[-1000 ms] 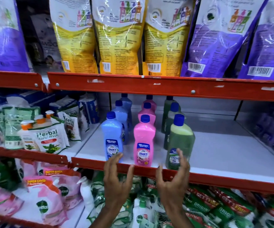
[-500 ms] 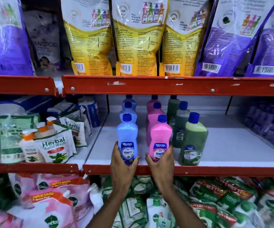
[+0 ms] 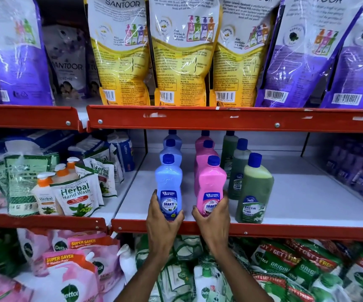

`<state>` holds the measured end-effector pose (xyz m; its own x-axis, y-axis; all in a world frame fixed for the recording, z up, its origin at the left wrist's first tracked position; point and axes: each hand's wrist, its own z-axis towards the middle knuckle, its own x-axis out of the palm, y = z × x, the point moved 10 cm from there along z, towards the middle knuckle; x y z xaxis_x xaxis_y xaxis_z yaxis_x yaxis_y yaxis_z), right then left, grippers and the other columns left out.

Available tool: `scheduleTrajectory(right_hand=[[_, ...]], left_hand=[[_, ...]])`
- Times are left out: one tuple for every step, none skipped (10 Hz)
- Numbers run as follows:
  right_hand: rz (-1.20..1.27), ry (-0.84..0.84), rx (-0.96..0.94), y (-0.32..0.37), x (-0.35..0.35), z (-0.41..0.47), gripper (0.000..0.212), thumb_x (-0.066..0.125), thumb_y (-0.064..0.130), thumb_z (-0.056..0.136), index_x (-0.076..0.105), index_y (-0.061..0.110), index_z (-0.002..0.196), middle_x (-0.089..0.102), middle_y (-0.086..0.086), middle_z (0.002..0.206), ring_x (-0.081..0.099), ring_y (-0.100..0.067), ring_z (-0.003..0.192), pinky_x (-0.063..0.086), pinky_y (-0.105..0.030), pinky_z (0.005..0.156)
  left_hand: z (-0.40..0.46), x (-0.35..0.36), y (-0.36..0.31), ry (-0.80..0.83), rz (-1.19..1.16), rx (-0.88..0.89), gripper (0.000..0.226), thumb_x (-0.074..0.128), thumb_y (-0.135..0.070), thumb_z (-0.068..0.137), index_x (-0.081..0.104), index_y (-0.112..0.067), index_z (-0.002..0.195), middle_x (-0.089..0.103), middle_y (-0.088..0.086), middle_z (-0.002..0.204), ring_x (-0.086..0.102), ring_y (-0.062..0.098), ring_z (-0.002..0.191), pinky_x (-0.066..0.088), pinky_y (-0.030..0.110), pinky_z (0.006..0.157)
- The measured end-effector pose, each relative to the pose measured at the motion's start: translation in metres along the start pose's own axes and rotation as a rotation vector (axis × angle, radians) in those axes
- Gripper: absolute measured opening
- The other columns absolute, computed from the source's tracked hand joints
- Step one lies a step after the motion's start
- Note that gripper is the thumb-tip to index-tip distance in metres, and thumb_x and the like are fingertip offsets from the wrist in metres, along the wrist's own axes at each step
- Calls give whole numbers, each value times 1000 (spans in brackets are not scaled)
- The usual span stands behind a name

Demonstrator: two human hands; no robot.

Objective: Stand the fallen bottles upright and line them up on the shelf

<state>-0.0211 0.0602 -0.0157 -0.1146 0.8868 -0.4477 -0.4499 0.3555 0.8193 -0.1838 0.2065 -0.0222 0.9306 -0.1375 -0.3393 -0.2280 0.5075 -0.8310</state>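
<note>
**Bottles all upright – only front-row lineup left**

Nearest, lower centre of frame: both forearms reach up to the red front lip of the shelf (image 3: 285,231). Left hand (image 3: 162,223) is wrapped round the base of the front blue bottle (image 3: 169,186), thumb on one side, fingers on the other. Right hand (image 3: 214,223) is wrapped the same way round the base of the front pink bottle (image 3: 211,188). Both bottles stand upright on the white shelf board, right at its front edge, labels facing out, w/ a clear gap between them.

Just right of the pink one, centre-right: front green bottle (image 3: 255,190), upright, no hand on it, near the front edge. It looks slightly turned/leaning vs. the other two, though wide-angle distortion may account for that; can't tell for sure.

Further back, mid-frame: a blue row (image 3: 172,147), a pink row (image 3: 205,149) and a green row (image 3: 238,158) run toward the rear wall, approx. three deep each, all standing. Rearmost caps partly hidden under the upper shelf lip.

Progress, judged from this view: no bottle seen lying down, so the standing-up part looks done. What's left is fine alignment: squaring the blue & pink fronts w/ the edge, evening the gaps, maybe straightening the green front. Right part of the shelf board is bare; nothing fallen visible there.
</note>
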Motion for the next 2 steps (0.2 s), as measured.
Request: scheduleTrajectory(right_hand=[[14, 30, -5, 3, -2, 0, 95, 81, 42, 67, 27, 12, 139, 59, -11, 109, 63, -19, 82, 58, -31, 65], [47, -7, -39, 4, -12, -8, 112, 77, 58, 65, 9, 24, 148, 46, -18, 141, 59, -29, 118, 59, -44, 88]], left_hand=[[-3, -3, -7, 35, 10, -7, 103, 88, -37, 67, 28, -18, 149, 55, 11, 141, 59, 25, 124, 55, 34, 97], [-12, -12, -16, 4, 15, 41, 115, 83, -51, 67, 15, -19, 155, 33, 11, 159, 37, 25, 145, 44, 39, 112]])
